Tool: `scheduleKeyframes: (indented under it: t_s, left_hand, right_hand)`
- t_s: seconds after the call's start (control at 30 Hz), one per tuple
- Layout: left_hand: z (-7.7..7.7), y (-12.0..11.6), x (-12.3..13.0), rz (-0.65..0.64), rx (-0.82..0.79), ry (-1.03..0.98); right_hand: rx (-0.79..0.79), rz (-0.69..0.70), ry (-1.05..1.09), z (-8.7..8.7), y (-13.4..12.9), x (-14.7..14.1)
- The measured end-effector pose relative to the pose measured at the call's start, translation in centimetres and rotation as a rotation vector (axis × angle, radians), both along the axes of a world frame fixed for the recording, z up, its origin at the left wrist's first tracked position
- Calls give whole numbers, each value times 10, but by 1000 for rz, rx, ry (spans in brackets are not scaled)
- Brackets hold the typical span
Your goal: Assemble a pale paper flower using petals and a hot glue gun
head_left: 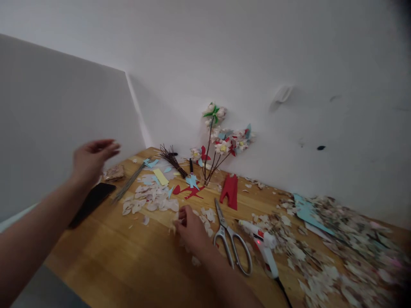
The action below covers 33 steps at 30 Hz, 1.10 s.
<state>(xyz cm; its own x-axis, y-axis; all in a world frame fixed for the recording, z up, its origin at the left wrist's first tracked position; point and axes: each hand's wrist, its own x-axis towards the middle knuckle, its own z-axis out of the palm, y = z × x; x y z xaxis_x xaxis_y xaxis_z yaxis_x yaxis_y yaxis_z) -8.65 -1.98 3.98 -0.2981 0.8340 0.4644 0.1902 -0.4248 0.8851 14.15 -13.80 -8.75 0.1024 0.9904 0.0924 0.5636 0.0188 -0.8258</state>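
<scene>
My left hand (93,160) is raised above the table's left side, thumb and fingers pressed together; a tiny pale bit shows at the tips, too small to name. Low over the table's middle is my right hand (190,226), its fingers curled around something pale that is blurred and partly hidden. Beyond it lies a pile of pale petals (150,196). Silver scissors (226,231) rest just right of my right hand, and a white glue gun (263,244) with a red light lies farther right.
Flowers on brown stems (208,149) stand by the wall. Thin twigs (171,160), grey wires (131,182), a black phone (93,203) and a wrapped packet (114,172) lie left. Red paper (229,192) is near the flowers. Dried petals (353,256) cover the right side.
</scene>
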Motion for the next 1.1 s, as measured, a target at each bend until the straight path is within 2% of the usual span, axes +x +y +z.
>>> scheduleKeyframes:
  t_s: [0.13,0.23,0.47,0.63,0.73,0.97,1.1]
  left_hand:
    - [-30,-1,24,-139,-74,-108]
    - [-41,-9,37,-184,-77,-199]
    - [-60,-19,26,-217,-112,-329]
    - [-85,-24,26,-298,-253,-401]
    - [-97,-22,31,-374,-346,-405]
    - [-100,-2,41,-537,-474,-315]
    - [-100,5,43,-600,-518,-260]
  right_hand:
    - [-42,62,3,3,1,-3]
    - [-41,67,18,10,0,2]
    - [-14,-19,63,24,-11,21]
    - [-6,-61,65,26,-32,44]
    - [-41,-56,44,21,-46,50]
    - [-141,0,-185,-7,-79,45]
    - [-169,-65,-225,-14,-89,38]
